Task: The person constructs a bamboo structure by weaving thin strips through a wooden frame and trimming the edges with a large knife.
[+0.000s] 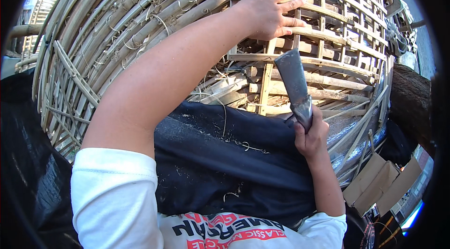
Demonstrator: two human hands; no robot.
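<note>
My left hand [271,14] is stretched forward, with its fingers spread over the lattice of woven bamboo strips [344,41] at the top centre. It rests on the strips or just over them; the fingers are not wrapped round any. Below and to the right, my right hand [313,137] grips a broad-bladed chopping knife [291,76]. The dark blade points up and a little left, its tip close to the lattice's lower edge. Most of the knife's handle is hidden in my fist.
Split bamboo poles [136,19] with curled shavings fill the upper left. Black cloth [225,155] covers my lap, with shavings scattered on it. At the right are a thick log [412,101], loose thin strips [363,129] and an open cardboard box [378,181].
</note>
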